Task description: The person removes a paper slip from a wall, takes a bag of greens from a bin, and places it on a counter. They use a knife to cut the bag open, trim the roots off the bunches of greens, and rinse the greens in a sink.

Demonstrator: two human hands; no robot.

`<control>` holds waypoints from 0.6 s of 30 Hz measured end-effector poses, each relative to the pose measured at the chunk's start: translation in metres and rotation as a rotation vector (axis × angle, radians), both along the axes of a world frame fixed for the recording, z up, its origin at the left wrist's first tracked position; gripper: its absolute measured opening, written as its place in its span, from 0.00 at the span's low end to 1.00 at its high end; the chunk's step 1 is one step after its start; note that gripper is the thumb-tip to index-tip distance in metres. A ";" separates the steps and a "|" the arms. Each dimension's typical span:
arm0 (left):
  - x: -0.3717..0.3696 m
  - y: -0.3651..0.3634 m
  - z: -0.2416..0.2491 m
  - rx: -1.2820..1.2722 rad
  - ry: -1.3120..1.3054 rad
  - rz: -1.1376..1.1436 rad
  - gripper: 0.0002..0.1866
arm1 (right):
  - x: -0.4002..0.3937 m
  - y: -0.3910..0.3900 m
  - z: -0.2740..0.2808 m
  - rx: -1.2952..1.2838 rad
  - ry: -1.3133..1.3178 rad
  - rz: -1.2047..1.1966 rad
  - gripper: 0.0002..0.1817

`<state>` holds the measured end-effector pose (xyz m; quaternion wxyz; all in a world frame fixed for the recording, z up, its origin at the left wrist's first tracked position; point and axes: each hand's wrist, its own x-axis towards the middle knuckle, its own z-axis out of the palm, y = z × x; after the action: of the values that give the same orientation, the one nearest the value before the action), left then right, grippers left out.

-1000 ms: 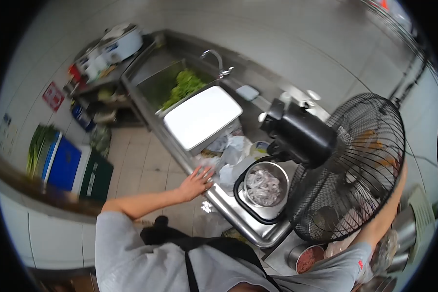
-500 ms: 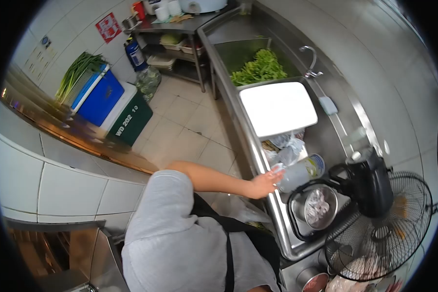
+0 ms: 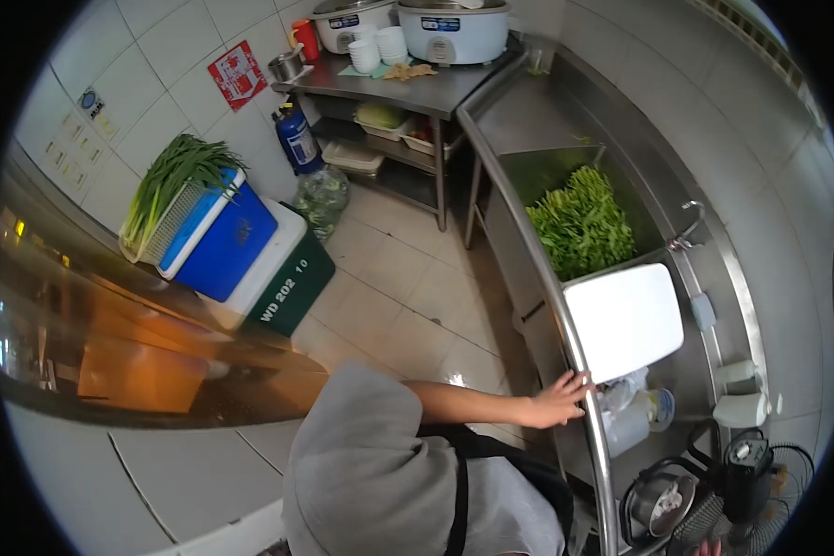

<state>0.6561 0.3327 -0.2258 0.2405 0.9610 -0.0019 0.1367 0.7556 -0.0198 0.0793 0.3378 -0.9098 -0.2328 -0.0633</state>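
My left hand point(image 3: 558, 400) rests on the rounded steel rim of the sink point(image 3: 576, 345), fingers apart and holding nothing. Just beyond it lie a clear plastic bag point(image 3: 626, 389) and a cloudy plastic container point(image 3: 626, 428) with a labelled end. A white rectangular lid or board point(image 3: 624, 320) covers part of the sink beside the hand. At the bottom edge, only the fingertips of my right hand point(image 3: 710, 549) show, close to the black fan point(image 3: 749, 477); what they hold, if anything, is out of frame. A metal pot point(image 3: 663, 505) with pale pieces inside stands near the fan.
Leafy greens point(image 3: 584, 222) fill the far basin, near a tap point(image 3: 686, 232). A steel table point(image 3: 371, 85) bears cookers and stacked white cups. On the floor stand a green box point(image 3: 292, 283), a blue cooler point(image 3: 227, 246) with long green stalks, and a blue extinguisher point(image 3: 296, 139).
The view has shifted, showing more of the back table. My left hand has moved from beside the plastic container onto the sink rim. Fingertips of my right hand have appeared at the bottom.
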 end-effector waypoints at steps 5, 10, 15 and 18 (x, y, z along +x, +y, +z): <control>-0.063 0.125 0.029 -0.094 0.284 0.266 0.15 | 0.065 0.145 -0.080 -0.082 0.589 0.336 0.26; -0.096 0.234 0.023 -0.151 0.342 0.506 0.21 | 0.091 0.289 -0.123 -0.186 0.415 0.607 0.20; -0.120 0.364 0.035 -0.175 0.242 0.680 0.21 | 0.113 0.409 -0.125 -0.257 0.410 0.645 0.17; -0.133 0.460 0.017 -0.131 0.164 0.748 0.21 | 0.146 0.466 -0.132 -0.222 0.380 0.697 0.18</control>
<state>0.5235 0.7928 -0.2086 0.2342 0.8857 0.3766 0.1374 0.9013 0.4466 -0.0532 0.2757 -0.8028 -0.4661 0.2495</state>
